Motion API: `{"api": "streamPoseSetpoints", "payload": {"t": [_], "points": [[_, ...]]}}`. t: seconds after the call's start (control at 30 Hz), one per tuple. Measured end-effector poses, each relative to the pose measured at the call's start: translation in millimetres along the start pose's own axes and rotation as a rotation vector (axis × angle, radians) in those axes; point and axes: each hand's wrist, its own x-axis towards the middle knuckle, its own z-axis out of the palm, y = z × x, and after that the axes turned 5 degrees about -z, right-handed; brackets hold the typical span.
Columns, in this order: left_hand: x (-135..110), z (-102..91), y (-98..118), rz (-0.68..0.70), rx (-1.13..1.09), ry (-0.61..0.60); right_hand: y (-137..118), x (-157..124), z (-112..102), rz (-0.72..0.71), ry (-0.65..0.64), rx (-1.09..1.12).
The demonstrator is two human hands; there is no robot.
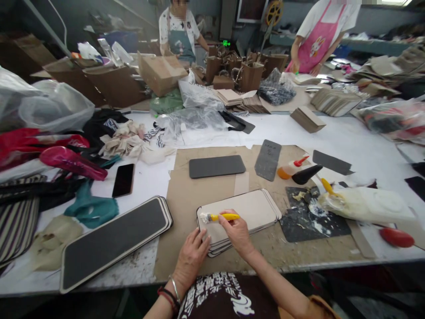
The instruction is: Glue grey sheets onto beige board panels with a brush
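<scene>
While the right hand (236, 232) pinches a yellow-handled brush (224, 217) at the stack's left end, the left hand (191, 261) lies open against a stack of beige-faced panels (241, 217); hands just apart, stack on kraft paper (179, 212) near the table's (133, 266) front edge.

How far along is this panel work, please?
Done, it seems: the stack of black-faced panels at left. In hand: the right hand holds a yellow brush on the top beige panel, while the left hand steadies it. Left: the beige panels below, and perhaps the dark panel on the cardboard.
</scene>
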Motion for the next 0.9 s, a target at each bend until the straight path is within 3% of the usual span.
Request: {"api": "streamPoseSetpoints", "payload": {"t": [0.1, 0.3, 0.4, 0.5, 0.67, 0.73, 0.8, 0.9], "points": [[0, 2.1, -1, -0.014, -0.026, 0.005, 9, 7, -17, -0.062, 0.083, -0.163], [-3, 8.2, -5, 0.000, -0.073, 0.015, 31, 16, -116, -0.167, 0.365, -0.627], [-4, 9.1, -8, 0.017, -0.094, -0.004, 33, 11, -136, -0.244, 0.382, -0.777], [-3, 8.1, -12, 0.045, -0.128, -0.014, 22, -3, -113, -0.289, 0.313, -0.779], [-1, 6.5, -21, 0.057, -0.218, 0.025, -15, -37, -23, -0.283, 0.104, -0.523], [-1, 6.9, -25, 0.059, -0.242, 0.047, -25, -48, 2, -0.241, 0.073, -0.424], [-1, 7.7, -28, 0.071, -0.252, 0.049, -28, -55, 9, -0.175, 0.077, -0.368], [-2, 8.6, -31, 0.088, -0.260, 0.021, -17, -58, -13, -0.085, 0.170, -0.401]]}}
